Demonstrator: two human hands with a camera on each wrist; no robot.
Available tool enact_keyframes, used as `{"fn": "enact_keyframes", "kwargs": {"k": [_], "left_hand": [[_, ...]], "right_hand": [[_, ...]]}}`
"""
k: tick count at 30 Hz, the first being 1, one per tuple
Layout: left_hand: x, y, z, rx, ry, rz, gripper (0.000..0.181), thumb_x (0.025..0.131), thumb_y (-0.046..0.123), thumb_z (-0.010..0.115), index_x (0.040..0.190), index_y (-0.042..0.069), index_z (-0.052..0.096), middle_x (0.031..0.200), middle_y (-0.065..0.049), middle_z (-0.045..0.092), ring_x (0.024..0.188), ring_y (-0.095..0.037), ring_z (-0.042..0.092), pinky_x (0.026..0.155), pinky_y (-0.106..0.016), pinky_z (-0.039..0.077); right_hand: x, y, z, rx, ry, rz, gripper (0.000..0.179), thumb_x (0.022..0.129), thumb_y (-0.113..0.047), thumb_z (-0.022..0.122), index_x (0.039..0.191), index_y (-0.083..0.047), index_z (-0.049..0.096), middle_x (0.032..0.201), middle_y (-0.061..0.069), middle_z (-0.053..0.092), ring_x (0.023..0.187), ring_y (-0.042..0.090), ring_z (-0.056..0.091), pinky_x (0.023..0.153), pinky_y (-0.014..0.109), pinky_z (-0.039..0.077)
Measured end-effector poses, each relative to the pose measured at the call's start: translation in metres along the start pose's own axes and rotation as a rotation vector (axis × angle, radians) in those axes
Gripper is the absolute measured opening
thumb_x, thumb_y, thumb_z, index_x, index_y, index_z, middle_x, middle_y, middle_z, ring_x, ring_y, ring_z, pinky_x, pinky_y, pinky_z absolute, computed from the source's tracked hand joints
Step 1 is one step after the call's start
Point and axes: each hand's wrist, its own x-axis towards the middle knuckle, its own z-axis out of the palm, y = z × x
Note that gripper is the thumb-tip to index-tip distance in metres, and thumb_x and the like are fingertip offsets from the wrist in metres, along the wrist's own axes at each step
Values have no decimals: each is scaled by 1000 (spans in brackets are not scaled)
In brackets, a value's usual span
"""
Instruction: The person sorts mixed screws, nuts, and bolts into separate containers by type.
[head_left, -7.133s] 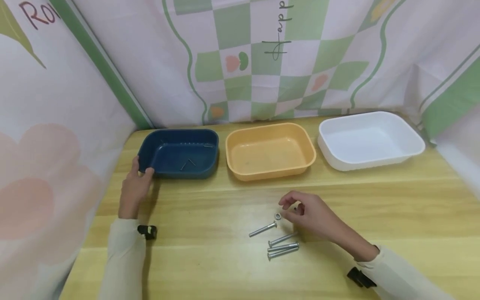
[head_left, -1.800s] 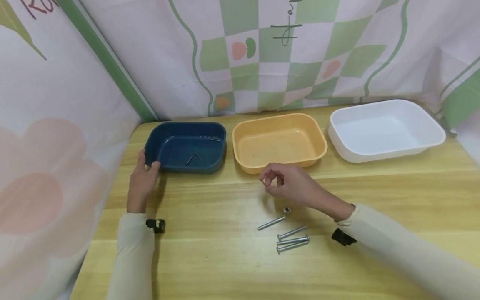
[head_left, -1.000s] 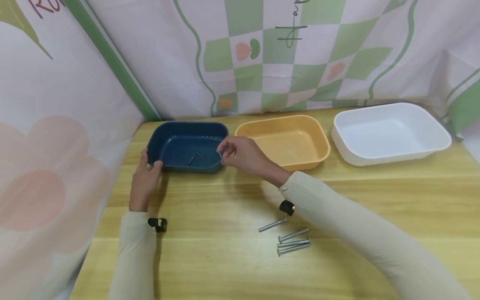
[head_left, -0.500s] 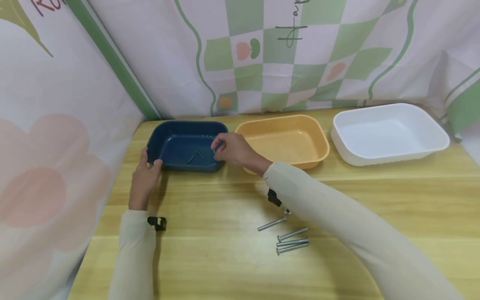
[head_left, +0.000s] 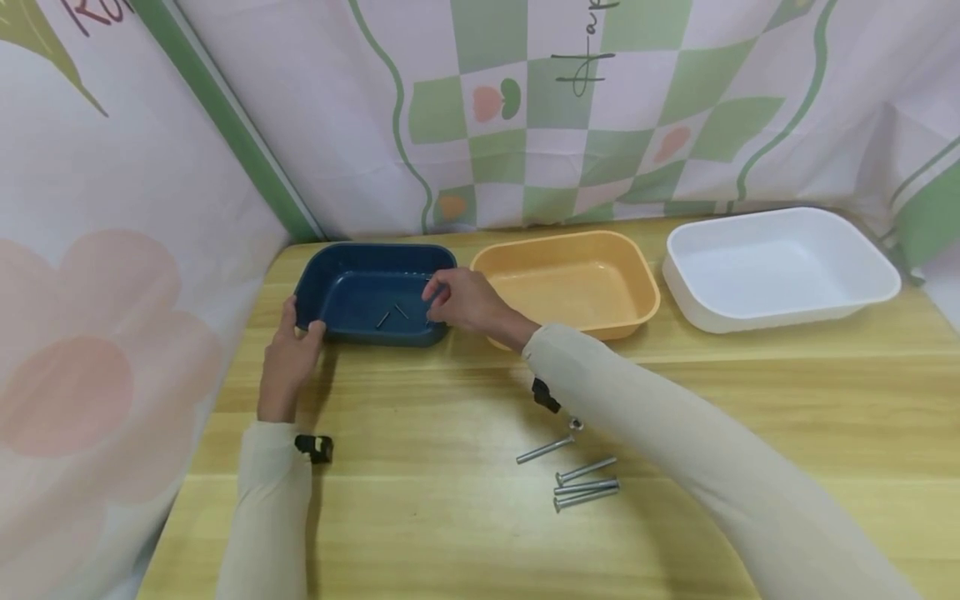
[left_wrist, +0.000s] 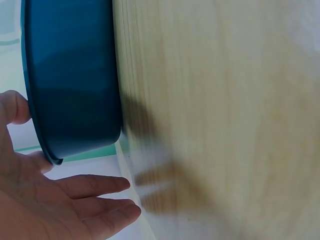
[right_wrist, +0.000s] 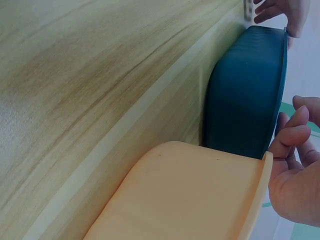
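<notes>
Bolts [head_left: 587,485] on table [head_left: 450,467] before trays [head_left: 558,292]

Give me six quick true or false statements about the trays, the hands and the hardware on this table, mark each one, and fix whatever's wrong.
1. The left hand touches the blue tray. True.
2. The right hand is over the white tray. False: the right hand is at the right end of the blue tray.
3. The yellow tray stands between the blue tray and the white tray. True.
4. The silver bolts lie inside the yellow tray. False: the silver bolts lie on the table.
5. At least two thin pins lie in the blue tray. True.
6. Seven silver bolts are in view. False: there are four.
</notes>
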Motion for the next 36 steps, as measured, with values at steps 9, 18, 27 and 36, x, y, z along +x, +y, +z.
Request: {"fn": "enact_keyframes", "kwargs": {"k": [9, 18, 27, 36], "left_hand": [[-2, 0, 1, -16, -28, -2, 65, 90, 46, 32, 144, 30, -2, 145, -15, 12, 125, -43, 20, 94, -56, 21], [-3, 2, 1, -36, -28, 16, 65, 90, 46, 32, 143, 32, -2, 144, -17, 15, 120, -43, 28, 88, -55, 28], [-7, 1, -3, -102, 11, 10, 65, 90, 39, 38, 144, 26, 4, 142, -18, 22, 119, -36, 34, 89, -51, 31], [-16, 14, -3, -19, 224, -14, 60, 88, 42, 44, 138, 10, 35, 124, -19, 48, 110, -38, 45, 89, -49, 34]], "right_hand": [[-7, -1, 0, 17, 14, -20, 17, 75, -9, 69, 90, -9, 62, 76, 0, 60, 70, 13, 55, 62, 26, 44], [-30, 6, -12, 41, 45, -83, 15, 76, -12, 68, 89, -10, 62, 76, 0, 60, 71, 16, 54, 60, 28, 42], [-45, 12, -21, 118, 43, -119, 19, 78, -11, 67, 94, -4, 63, 79, 2, 60, 75, 20, 56, 56, 29, 45], [-59, 13, -30, 182, 43, -73, 19, 78, -10, 67, 96, -6, 62, 82, 4, 61, 68, 18, 56, 52, 30, 46]]}}
